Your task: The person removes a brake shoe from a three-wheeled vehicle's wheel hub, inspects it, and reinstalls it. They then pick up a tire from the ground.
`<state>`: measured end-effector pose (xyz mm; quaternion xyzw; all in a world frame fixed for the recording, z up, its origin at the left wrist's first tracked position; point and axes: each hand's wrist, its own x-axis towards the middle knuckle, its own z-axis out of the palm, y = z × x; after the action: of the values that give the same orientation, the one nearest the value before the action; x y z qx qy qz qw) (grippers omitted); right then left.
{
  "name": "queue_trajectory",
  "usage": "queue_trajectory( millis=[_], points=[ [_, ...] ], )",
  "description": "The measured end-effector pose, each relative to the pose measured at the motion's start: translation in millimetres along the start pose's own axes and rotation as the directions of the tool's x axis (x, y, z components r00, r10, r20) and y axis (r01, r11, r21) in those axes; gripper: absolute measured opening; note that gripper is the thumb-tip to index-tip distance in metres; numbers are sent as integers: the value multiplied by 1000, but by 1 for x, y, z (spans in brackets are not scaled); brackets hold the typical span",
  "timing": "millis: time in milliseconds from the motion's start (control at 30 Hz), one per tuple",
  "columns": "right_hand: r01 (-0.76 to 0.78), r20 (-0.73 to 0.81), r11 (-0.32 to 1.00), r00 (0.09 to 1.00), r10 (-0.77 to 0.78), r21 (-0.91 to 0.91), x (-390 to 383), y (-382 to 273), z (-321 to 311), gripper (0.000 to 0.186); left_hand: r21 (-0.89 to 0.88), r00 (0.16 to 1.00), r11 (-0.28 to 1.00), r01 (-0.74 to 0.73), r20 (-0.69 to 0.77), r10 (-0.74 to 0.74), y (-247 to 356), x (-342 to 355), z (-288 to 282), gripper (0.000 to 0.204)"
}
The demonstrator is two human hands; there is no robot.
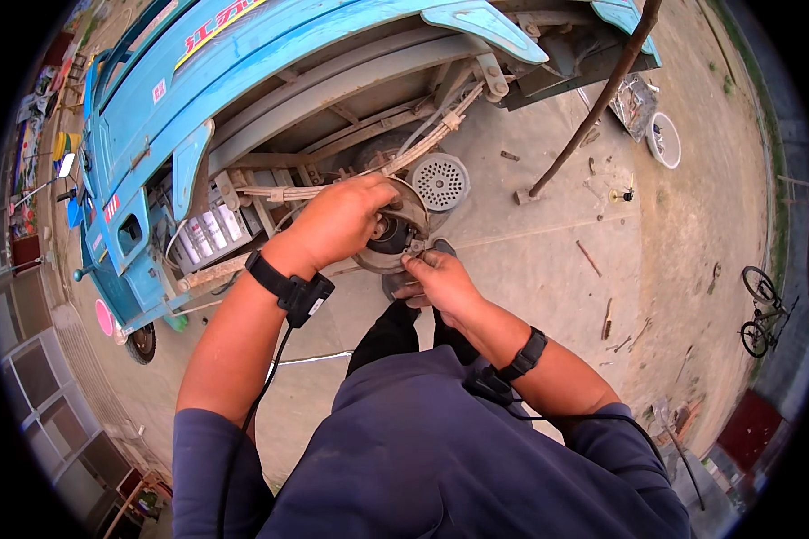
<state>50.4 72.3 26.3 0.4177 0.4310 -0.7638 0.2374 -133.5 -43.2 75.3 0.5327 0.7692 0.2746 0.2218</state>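
A wheel hub with curved brake shoes around it sits at the axle end of a blue three-wheeled cargo vehicle. My left hand curls its fingers over the upper left side of this brake assembly, closed against the shoe. At the assembly's lower right edge, my right hand pinches with thumb and forefinger. What lies between those fingertips is too small to make out. Just beyond the hub stands a round grey metal piece with a perforated top.
A leaf spring runs above the hub under the raised cargo bed. A wooden pole props the vehicle at right. Small tools and a white basin lie on the concrete. A bicycle is at far right.
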Motion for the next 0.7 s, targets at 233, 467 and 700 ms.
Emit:
queue_trajectory(
  millis=[233, 467, 700],
  points=[
    [106, -14, 897, 992, -124, -428, 8, -3, -15, 44, 3, 996, 1000, 23, -82, -22, -5, -9, 8, 35],
    [215, -39, 742, 950, -308, -635, 8, -10, -21, 44, -57, 981, 992, 113, -153, -121, -1, -19, 13, 30],
    [284, 27, 508, 890, -454, -813, 18, -20, -26, 43, -97, 945, 978, 185, -256, -204, -1, -30, 17, 29]
  ],
)
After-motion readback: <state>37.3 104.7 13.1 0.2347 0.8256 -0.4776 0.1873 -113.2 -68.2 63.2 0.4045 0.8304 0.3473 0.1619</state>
